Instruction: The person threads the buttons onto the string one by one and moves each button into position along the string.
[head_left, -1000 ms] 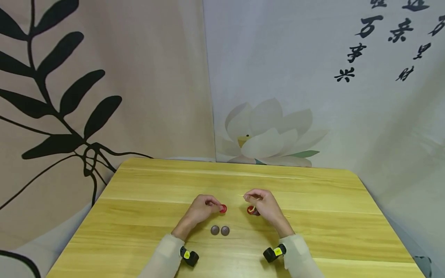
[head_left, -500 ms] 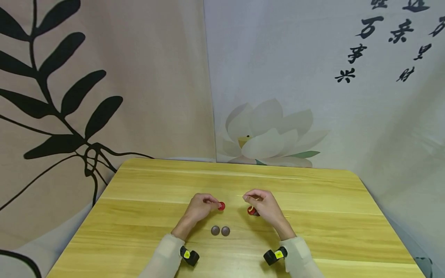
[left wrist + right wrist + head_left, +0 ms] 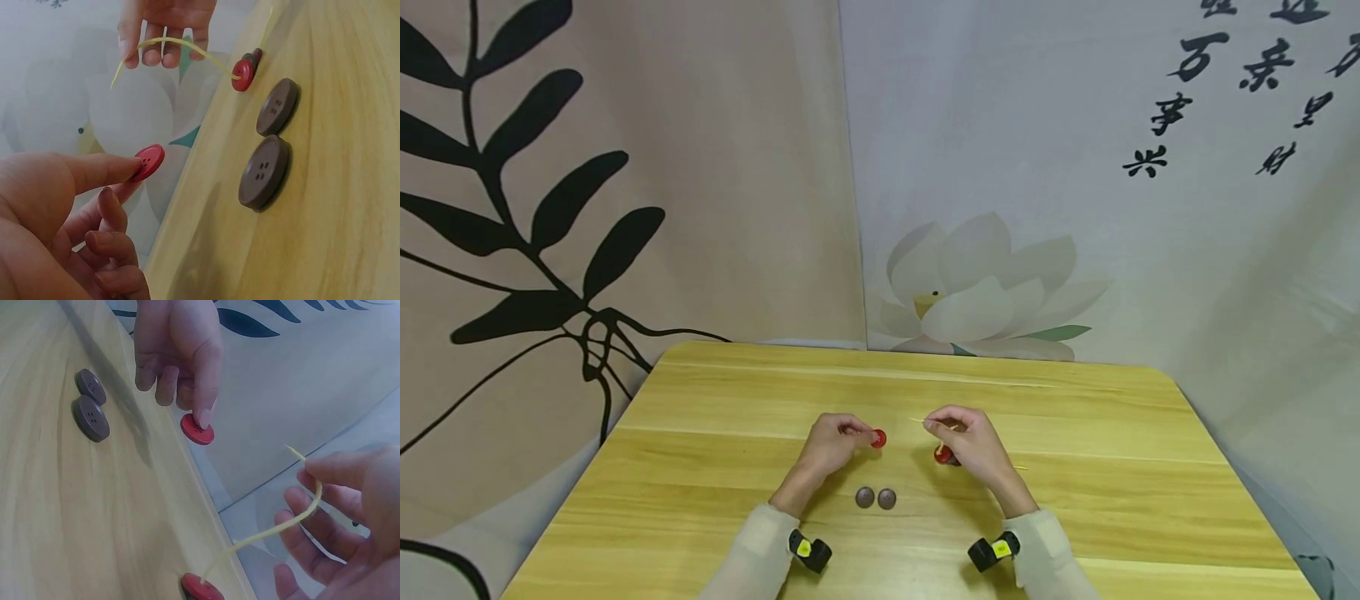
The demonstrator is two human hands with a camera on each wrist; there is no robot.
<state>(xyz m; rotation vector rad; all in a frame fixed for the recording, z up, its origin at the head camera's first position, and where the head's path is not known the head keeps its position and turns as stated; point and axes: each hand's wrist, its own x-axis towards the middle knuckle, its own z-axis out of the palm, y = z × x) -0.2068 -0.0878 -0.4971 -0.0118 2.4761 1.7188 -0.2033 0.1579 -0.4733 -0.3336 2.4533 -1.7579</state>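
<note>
Two round brown buttons (image 3: 865,497) are lying side by side around the middle of the yellow wooden worktop (image 3: 775,392). A round red button (image 3: 244,72) is resting nearer its far and right edges, a thin yellow cord (image 3: 269,533) running from it to the right hand (image 3: 966,437). Left of it, another round red button (image 3: 153,159) is hanging above the worktop in the left hand (image 3: 831,446).

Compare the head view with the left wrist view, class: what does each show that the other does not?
Only the head view: the pale sleeves, the wrist cameras and the black leaf design.

Only the left wrist view: the holes in both brown buttons, and the yellow cord plainly curving from the right hand's grip to the threaded red button.

Both: the two hands, the cord, those buttons, the wooden table, and another red button pinched in the left hand's grip.
</note>
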